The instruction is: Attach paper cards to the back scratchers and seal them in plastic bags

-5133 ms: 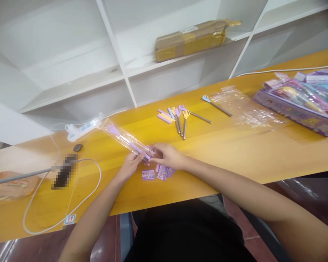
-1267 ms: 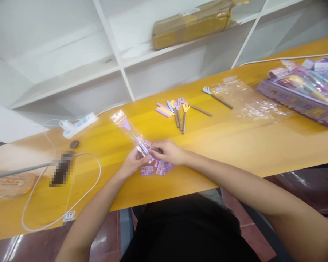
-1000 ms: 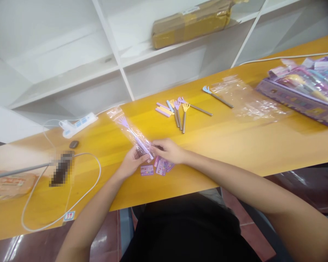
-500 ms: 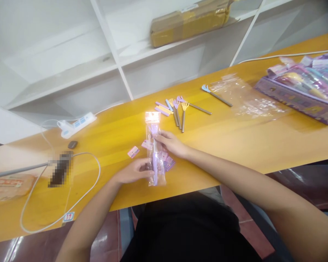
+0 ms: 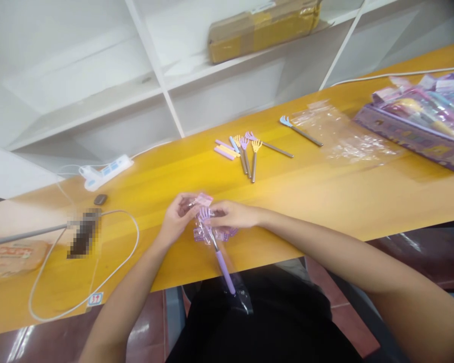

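Note:
A purple back scratcher (image 5: 224, 271) in a clear plastic bag (image 5: 243, 298) lies slanted between my hands, its handle pointing toward my body past the table edge. My left hand (image 5: 177, 217) pinches the top of the bag beside its pink header. Closed on the bag near the claw head is my right hand (image 5: 230, 214). Small pink and purple cards (image 5: 201, 234) lie beneath, partly hidden. Farther back are several loose scratcher rods with claw heads (image 5: 254, 161) and short coloured handle tubes (image 5: 227, 149).
A blue-clawed rod (image 5: 302, 132) lies near empty clear bags (image 5: 348, 136). At the right stands a purple display box (image 5: 412, 133) of packaged items. On the left are a power strip (image 5: 106, 172), a white cable (image 5: 136, 242) and an orange package (image 5: 17, 257). A cardboard box (image 5: 265, 33) sits on the shelf.
The bagged scratcher has come toward my body and tilted, its handle now over the table edge. My left hand moved from the bag's lower end to its top; my right hand shifted slightly nearer.

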`<action>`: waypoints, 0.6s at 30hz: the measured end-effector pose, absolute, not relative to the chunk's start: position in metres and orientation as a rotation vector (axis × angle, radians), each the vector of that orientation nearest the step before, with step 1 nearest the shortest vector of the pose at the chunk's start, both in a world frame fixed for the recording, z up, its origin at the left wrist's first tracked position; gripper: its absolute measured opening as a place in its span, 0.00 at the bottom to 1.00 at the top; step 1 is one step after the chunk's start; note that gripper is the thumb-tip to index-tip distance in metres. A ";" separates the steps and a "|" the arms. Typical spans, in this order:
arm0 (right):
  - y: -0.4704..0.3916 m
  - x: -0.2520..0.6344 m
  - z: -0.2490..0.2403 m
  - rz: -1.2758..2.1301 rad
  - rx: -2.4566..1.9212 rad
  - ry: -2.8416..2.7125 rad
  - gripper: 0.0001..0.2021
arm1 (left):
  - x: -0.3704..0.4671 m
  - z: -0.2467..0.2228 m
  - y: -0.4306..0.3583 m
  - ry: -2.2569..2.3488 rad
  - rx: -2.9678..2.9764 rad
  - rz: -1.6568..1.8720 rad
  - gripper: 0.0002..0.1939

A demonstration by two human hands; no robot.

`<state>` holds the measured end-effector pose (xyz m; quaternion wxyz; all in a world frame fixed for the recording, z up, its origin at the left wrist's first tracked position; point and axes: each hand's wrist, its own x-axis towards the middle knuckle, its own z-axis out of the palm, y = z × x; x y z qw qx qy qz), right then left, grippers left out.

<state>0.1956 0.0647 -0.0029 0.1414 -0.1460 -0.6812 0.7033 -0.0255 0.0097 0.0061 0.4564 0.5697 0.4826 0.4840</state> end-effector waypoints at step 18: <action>0.089 0.212 0.000 1.060 -0.419 -2.596 0.05 | -0.026 0.007 0.011 1.280 1.408 1.143 0.17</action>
